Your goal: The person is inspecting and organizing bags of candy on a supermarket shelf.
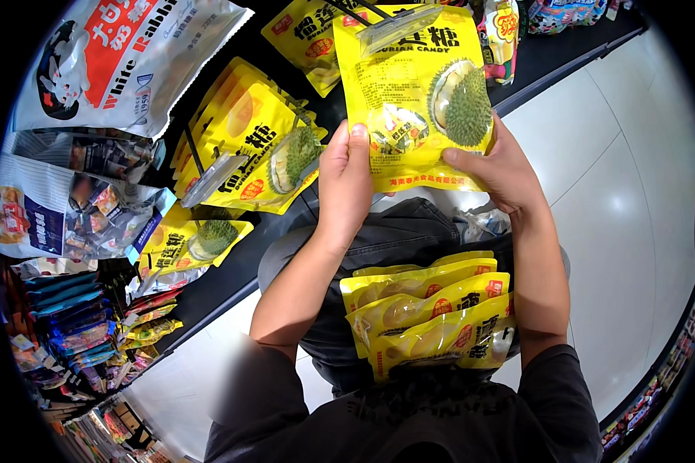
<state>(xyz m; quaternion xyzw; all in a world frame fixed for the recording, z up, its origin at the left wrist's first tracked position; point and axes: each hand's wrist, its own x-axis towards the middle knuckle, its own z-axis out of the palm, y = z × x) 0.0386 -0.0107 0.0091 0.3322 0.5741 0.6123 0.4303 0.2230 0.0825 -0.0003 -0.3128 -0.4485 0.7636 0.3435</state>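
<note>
My left hand (pixel 347 173) grips the lower left edge of a yellow durian candy bag (pixel 405 95), thumb on its face. Its lower right edge is in my right hand (pixel 501 165). The bag is upright with its printed back towards me. A clear plastic label holder (pixel 399 29) on a display hook covers part of its top; whether the bag hangs on that hook I cannot tell. Several more yellow candy bags (pixel 440 307) rest in a stack on my lap. Left of my left hand, similar durian candy bags (pixel 255 150) hang on another hook, partly behind its label holder (pixel 214 179).
A large white candy bag (pixel 121 63) and a clear-windowed candy bag (pixel 87 208) hang at far left. Another durian candy bag (pixel 191 243) sits below them. The black shelf edge (pixel 567 72) runs diagonally beside the tiled floor (pixel 619 162). Bright snack packets (pixel 75 324) fill the lower left.
</note>
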